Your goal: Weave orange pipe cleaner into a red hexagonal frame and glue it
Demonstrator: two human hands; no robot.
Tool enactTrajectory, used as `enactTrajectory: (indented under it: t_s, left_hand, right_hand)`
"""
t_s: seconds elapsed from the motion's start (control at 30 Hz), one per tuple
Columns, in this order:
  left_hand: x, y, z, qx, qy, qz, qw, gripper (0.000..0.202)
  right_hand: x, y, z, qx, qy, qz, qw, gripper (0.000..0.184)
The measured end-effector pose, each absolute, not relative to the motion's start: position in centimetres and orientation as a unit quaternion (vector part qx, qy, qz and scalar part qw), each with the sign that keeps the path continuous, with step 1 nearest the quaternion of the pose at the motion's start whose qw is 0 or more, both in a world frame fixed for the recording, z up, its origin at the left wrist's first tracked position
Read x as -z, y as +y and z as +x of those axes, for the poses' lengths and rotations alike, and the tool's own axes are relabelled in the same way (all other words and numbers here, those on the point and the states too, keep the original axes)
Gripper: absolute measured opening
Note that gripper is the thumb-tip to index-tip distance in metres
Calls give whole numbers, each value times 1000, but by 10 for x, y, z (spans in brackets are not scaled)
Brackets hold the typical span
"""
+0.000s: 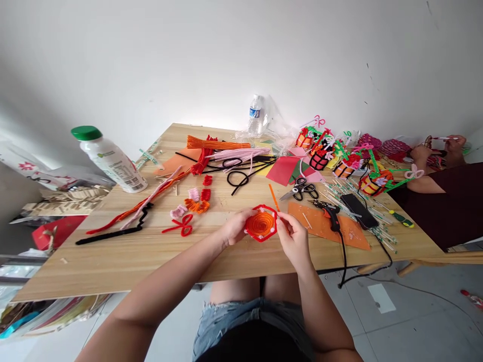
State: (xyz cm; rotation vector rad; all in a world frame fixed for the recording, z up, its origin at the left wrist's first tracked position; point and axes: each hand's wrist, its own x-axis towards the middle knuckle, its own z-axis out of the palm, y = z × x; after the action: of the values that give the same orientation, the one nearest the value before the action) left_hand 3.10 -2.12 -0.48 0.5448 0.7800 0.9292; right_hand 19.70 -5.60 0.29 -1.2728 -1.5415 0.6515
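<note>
Near the table's front edge I hold a small basket (261, 224) of coiled orange pipe cleaner with a red six-sided rim, its inside facing me. My left hand (239, 226) grips its left side, fingers closed on the rim. The fingers of my right hand (292, 232) pinch its right side. An orange strip (273, 197) sticks up from the rim just by my right fingertips; whether I pinch it too is unclear. Small pale pink bits sit around the inner rim. To the left lie a red pipe-cleaner bow (184, 225) and bent orange, pink and red pieces (198, 205).
Right of my hands are scissors (302, 189), a glue gun (328, 213) with a cord, a phone (359, 211) and a screwdriver (402, 218). Finished small baskets (345, 166) stand behind. A white bottle (113, 163) stands left. Another person's hands (422, 153) work at far right.
</note>
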Motion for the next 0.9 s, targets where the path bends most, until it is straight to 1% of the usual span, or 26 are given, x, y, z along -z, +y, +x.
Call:
enactTrajectory:
  t_s: [0.37,0.47,0.53,0.6,0.67,0.73,0.9]
  left_hand:
    - [3,-22,31,-431,372,229,790,14]
    - [6,-20,30,-446,392,232,771,14]
    - [6,-18,30,-464,412,231,749,17]
    - [6,-17,30,-482,435,228,726,19]
    - [6,-16,30,-490,455,232,706,18]
    - [7,-14,30,-488,467,247,694,17]
    - [10,-13,29,-461,498,295,673,21]
  right_hand:
    - [-2,-57,200,-260,-661,-522,472,22]
    - [-3,-56,210,-238,-640,-537,495,21]
    - [-5,-57,222,-227,-631,-541,507,24]
    - [-8,-60,235,-224,-653,-538,484,27]
    - [-11,-63,247,-221,-689,-531,442,21]
    - [-13,-67,254,-210,-712,-524,418,16]
    - [-15,-74,247,-162,-734,-515,413,13]
